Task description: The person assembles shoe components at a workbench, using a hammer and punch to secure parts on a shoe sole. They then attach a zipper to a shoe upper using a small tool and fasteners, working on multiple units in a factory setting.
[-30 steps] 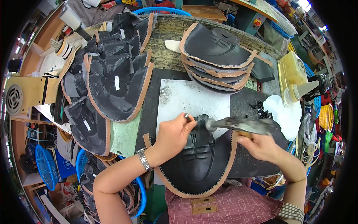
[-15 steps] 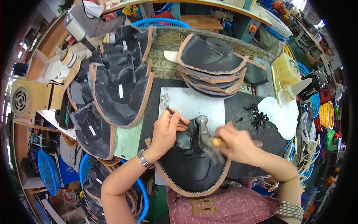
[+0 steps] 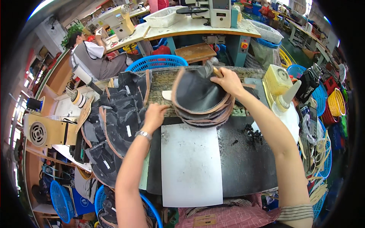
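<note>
Laying floppy leather piece (image 3: 197,91) on stack (image 3: 203,112); right hand (image 3: 228,79) grips hammer (image 3: 211,68), left hand (image 3: 155,116) open at the edge.

White sheet (image 3: 191,163) lies flat on dark mat (image 3: 243,159), near edge of counter (image 3: 167,81). Small heap of dark scraps (image 3: 254,133) on the mat, right of the sheet. Pale yellow glue bottle with cone nozzle (image 3: 284,99) at right, just beside a yellowish lidded box (image 3: 276,78). Tape roll (image 3: 78,98) at far left. Beige box with round grille (image 3: 42,132) sits left of the counter. Blue plastic basket (image 3: 157,62) beyond the far edge; another blue basket (image 3: 61,195) low at left. Sewing machine (image 3: 114,19) on a farther bench, a seated person (image 3: 93,57) beside it. White basket (image 3: 163,17) on the same bench.
</note>
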`<state>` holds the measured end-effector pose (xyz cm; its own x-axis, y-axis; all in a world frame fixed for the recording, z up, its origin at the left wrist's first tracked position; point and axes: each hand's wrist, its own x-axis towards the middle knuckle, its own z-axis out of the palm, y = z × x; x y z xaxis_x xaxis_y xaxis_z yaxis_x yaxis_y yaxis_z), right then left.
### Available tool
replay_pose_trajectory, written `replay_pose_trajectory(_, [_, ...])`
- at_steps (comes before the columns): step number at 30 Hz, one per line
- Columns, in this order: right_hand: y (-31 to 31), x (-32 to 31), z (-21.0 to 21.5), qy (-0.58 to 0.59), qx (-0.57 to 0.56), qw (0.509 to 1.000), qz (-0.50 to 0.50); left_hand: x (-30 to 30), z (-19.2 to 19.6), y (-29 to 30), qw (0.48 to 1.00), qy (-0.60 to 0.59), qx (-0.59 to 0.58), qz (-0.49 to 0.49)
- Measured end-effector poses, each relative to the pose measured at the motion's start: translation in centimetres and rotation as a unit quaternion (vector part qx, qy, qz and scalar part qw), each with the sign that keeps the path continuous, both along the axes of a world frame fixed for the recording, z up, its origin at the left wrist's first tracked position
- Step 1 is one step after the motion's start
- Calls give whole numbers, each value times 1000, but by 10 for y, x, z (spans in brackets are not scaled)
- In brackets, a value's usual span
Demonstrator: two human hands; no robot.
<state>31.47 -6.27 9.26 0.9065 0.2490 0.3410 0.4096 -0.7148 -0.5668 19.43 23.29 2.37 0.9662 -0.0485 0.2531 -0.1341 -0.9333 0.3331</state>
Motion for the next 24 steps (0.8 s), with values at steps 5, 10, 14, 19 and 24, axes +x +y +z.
replay_pose_trajectory(5, [0, 1, -27, -46, -91, 995, -2, -18, 2, -31, 992, -120, 39, -20])
replay_pose_trajectory(10, [0, -2, -32, -79, -61, 995, -21, -141, 29, -157, 945, 18, -96, -313])
replay_pose_trajectory(14, [18, -4, -40, -60, -84, 995, -8, -179, 3, -171, 917, 27, -5, -397])
replay_pose_trajectory(19, [13, -11, -37, -21, -76, 997, -7, -185, 8, -127, 919, 84, 65, -379])
replay_pose_trajectory(24, [4, -13, -33, -22, -57, 998, -11, -180, 17, -64, 918, 94, 88, -376])
